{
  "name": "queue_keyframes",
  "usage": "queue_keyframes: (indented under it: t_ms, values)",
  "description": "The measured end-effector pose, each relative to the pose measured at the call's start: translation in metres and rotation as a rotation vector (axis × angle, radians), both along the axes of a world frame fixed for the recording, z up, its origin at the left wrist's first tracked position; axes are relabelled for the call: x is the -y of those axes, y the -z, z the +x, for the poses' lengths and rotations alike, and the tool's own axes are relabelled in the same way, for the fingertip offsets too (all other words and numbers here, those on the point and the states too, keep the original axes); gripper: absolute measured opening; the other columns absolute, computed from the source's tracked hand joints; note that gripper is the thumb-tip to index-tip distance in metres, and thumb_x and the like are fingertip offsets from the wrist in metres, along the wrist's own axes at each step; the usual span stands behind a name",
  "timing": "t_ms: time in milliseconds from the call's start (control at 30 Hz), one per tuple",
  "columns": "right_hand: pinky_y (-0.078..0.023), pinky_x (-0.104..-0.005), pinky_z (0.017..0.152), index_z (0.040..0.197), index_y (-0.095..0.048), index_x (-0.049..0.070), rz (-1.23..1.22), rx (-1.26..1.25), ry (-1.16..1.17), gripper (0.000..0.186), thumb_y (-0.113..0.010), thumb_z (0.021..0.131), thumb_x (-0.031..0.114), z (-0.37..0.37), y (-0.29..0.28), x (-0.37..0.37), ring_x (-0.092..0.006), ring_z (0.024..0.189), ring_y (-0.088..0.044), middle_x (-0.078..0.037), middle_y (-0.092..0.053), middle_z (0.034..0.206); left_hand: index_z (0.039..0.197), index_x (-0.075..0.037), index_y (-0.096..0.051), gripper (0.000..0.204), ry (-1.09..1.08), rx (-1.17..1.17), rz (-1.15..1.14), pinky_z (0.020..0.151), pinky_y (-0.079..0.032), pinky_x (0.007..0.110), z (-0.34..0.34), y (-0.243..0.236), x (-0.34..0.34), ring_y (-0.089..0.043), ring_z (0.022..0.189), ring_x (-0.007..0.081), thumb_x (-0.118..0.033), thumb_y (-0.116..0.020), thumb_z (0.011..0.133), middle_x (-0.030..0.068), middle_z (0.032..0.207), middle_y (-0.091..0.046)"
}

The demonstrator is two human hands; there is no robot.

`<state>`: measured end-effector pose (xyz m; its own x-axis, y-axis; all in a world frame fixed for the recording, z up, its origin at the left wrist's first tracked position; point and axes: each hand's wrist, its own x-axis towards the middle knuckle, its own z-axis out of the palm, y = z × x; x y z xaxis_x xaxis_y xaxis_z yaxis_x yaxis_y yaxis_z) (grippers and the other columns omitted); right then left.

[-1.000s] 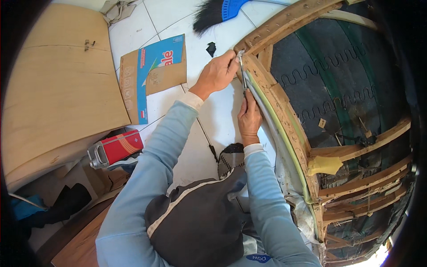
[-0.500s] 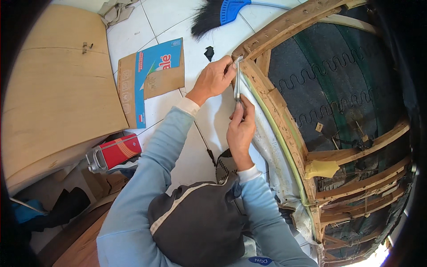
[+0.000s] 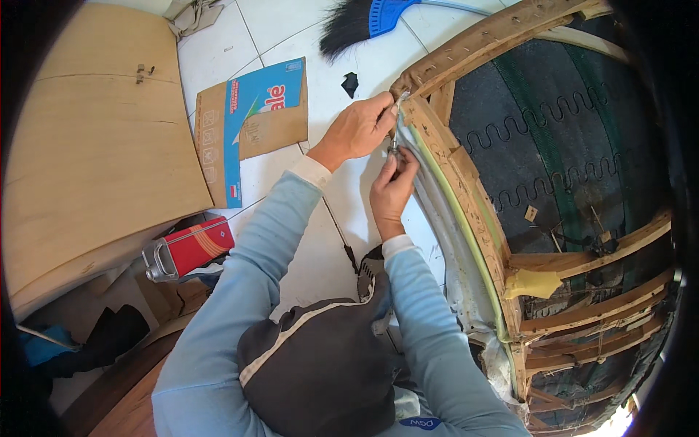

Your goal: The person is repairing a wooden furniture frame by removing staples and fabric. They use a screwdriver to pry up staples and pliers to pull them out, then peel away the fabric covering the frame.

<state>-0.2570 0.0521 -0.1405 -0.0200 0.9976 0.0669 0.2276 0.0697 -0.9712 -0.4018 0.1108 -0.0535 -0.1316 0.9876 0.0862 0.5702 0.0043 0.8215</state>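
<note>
White tiled floor (image 3: 218,47) spreads across the top and middle of the frame, with a tan wooden furniture panel (image 3: 109,138) filling the upper left. Near that panel lies a flat piece of blue and brown cardboard (image 3: 251,120), and below it, at the left, a red rectangular can with orange stripes (image 3: 196,245). A black-bristled broom with a blue head (image 3: 384,18) shows at the top centre, above a small black scrap (image 3: 349,85). The large bare wooden furniture frame (image 3: 467,188) fills the right side, a black backing sheet (image 3: 579,138) within it and a yellow foam scrap (image 3: 535,284) on its lower crosspiece. Pale green edging (image 3: 465,226) runs along the near rail, beside a hanging white cloth (image 3: 466,284). My right hand (image 3: 392,191), just above centre, is closed around a slim silver metal tool (image 3: 394,146) that points up toward the frame's corner. My left hand (image 3: 360,127) has its fingers bent together at that corner, by the tool's upper end; I cannot tell whether they grip anything.
</note>
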Motion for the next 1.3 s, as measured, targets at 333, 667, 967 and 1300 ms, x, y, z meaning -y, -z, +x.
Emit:
queue_keyframes:
  t_ms: [333, 667, 967, 1300]
  values:
    - [-0.052, -0.0478, 0.065, 0.108, -0.062, 0.0, -0.134, -0.017, -0.042, 0.035, -0.048, 0.117, 0.03, -0.021, -0.011, 0.012, -0.0346, 0.068, -0.066, -0.016, -0.066, 0.076, 0.099, -0.003, -0.052, 0.027, 0.009, -0.009, 0.011, 0.067, -0.048, 0.045, -0.006, 0.0, -0.001, -0.053, 0.068, 0.0362, -0.025, -0.055, 0.113, 0.0202, 0.077, -0.057]
    - [-0.051, -0.0444, 0.066, 0.109, -0.059, -0.002, -0.193, -0.118, 0.086, 0.041, -0.043, 0.119, 0.035, -0.069, -0.002, 0.019, -0.0297, 0.07, -0.065, -0.016, -0.065, 0.079, 0.103, -0.004, -0.051, 0.025, 0.118, -0.13, 0.038, 0.066, -0.047, 0.05, -0.016, 0.006, -0.016, -0.057, 0.071, 0.0479, -0.026, -0.053, 0.113, 0.0249, 0.078, -0.058]
    - [-0.046, -0.0361, 0.058, 0.104, -0.064, -0.003, -0.537, -0.172, -0.136, 0.054, -0.041, 0.12, 0.042, 0.001, -0.072, 0.018, -0.0167, 0.058, -0.056, -0.006, -0.058, 0.069, 0.107, -0.003, -0.051, 0.029, -0.109, 0.062, -0.121, 0.068, -0.047, 0.059, 0.017, -0.001, 0.0, -0.063, 0.076, 0.0546, -0.031, -0.049, 0.114, 0.0297, 0.076, -0.063]
    - [-0.035, -0.0289, 0.043, 0.099, -0.063, 0.003, -0.766, -0.285, -0.318, 0.052, -0.042, 0.12, 0.045, 0.051, -0.093, -0.016, -0.0089, 0.048, -0.046, 0.001, -0.049, 0.062, 0.113, -0.003, -0.048, 0.033, -0.183, 0.123, -0.1, 0.076, -0.049, 0.06, 0.03, 0.009, 0.0, -0.066, 0.085, 0.0556, -0.036, -0.045, 0.116, 0.034, 0.086, -0.065]
